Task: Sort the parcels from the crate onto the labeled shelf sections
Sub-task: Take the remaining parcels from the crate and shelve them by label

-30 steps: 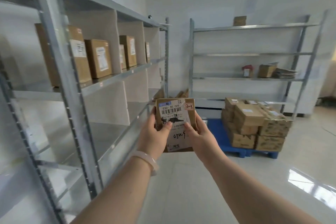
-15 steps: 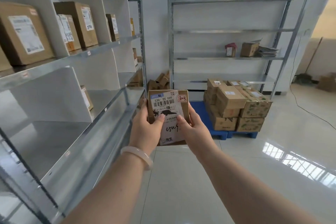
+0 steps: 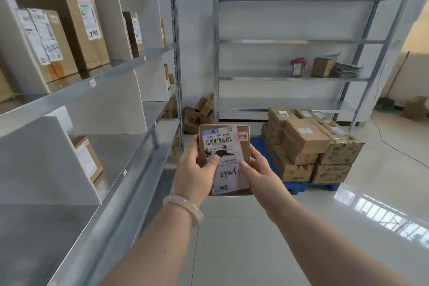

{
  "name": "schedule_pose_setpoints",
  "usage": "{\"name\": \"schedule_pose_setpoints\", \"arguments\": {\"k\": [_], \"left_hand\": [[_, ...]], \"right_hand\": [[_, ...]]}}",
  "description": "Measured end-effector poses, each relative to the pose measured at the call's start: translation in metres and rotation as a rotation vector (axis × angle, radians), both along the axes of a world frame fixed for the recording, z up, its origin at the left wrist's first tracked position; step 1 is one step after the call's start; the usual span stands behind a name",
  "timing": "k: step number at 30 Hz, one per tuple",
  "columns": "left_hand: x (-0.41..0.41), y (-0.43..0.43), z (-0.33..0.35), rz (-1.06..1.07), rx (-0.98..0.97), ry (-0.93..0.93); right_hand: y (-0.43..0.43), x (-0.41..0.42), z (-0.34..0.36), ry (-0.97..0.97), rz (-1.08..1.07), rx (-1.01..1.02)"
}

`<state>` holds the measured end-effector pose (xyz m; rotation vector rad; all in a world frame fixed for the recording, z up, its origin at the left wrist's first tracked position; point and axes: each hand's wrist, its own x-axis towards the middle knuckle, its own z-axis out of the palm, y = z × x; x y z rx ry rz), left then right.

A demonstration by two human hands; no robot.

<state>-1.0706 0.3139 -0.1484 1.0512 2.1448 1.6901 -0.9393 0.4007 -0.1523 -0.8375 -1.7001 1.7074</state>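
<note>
A small brown parcel (image 3: pixel 228 139) with a white shipping label and a red "2-3" sticker is held upright in front of me, label facing me. My left hand (image 3: pixel 195 176) grips its left edge, thumb on the label. My right hand (image 3: pixel 257 174) grips its right edge, thumb on the label too. To my left runs the metal shelf unit (image 3: pixel 120 69) with white dividers and small tags on its front edges. Upright parcels (image 3: pixel 76 28) stand in its upper sections, and one box (image 3: pixel 87 158) leans in a lower section.
A second metal rack (image 3: pixel 299 39) stands against the far wall with a few boxes on it. Stacked cartons (image 3: pixel 308 144) sit on a blue pallet (image 3: pixel 299 187) on the floor ahead right. Loose boxes (image 3: pixel 199 111) lie in the corner. A cable (image 3: pixel 394 144) crosses the glossy floor.
I have walked forward along the left shelf, so its sections slid past and the far rack and pallet came closer. Both hands keep the same hold on the parcel.
</note>
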Motion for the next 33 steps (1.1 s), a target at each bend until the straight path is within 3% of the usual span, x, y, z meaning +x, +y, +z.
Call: {"name": "schedule_pose_setpoints", "arguments": {"k": [8,21,33], "left_hand": [[-0.071,0.073,-0.015,0.051,-0.041,-0.085],[-0.170,0.281,-0.015,0.251,-0.034,-0.136],[-0.348,0.342,-0.067,0.437,-0.011,-0.252]], "right_hand": [[0.083,-0.079,-0.024,-0.075,0.047,0.070],[0.313,-0.203,-0.023,-0.178,0.282,0.277],[0.398,-0.407,-0.078,-0.229,0.470,0.267]]}}
